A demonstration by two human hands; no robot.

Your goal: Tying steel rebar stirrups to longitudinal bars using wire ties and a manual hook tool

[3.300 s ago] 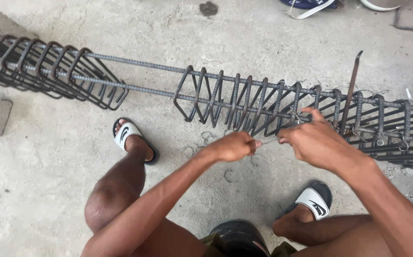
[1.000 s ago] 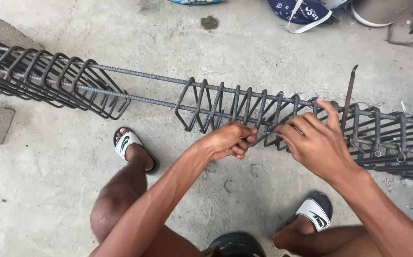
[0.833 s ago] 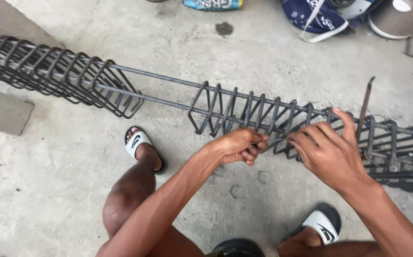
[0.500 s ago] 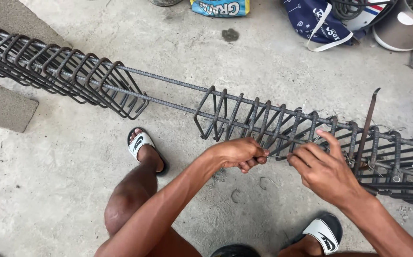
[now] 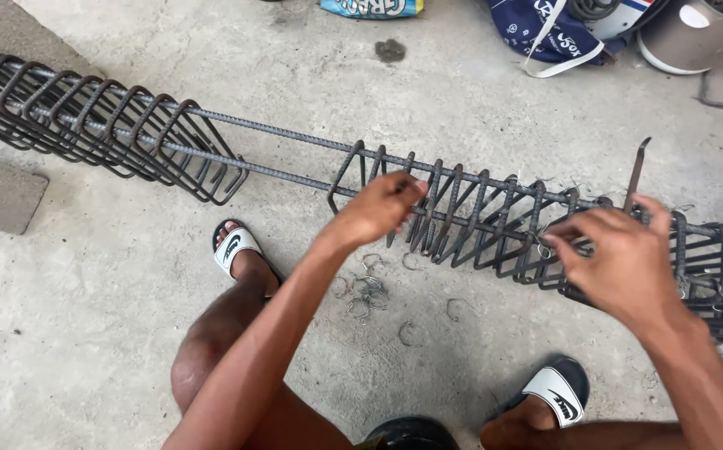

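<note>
- Left hand reached over the near side of the rebar cage, fingers loosely curled against a leaning stirrup; gripped or merely touched, could not tell.
- Right hand hovered over the cage farther right, fingers bent, thumb and forefinger pinched at a thin tie wire at a stirrup; whether actually shut on the wire, could not tell.
- Cage lay lengthwise on the concrete floor, running from upper left to right edge, long ribbed bars threaded through the rectangular stirrups.
- Second bunch of stirrups crowded together at the left end, well apart from both hands, with a bare stretch of bars between the two groups.
- Flat metal bar stood upright in the cage just beside the right hand.
- Loose wire hooks scattered on the floor below the left hand, near the cage.
- Feet in white-and-black slides: left near the cage, right under the right forearm.
- Blue bag and grey bucket lay along the top edge, well apart.
</note>
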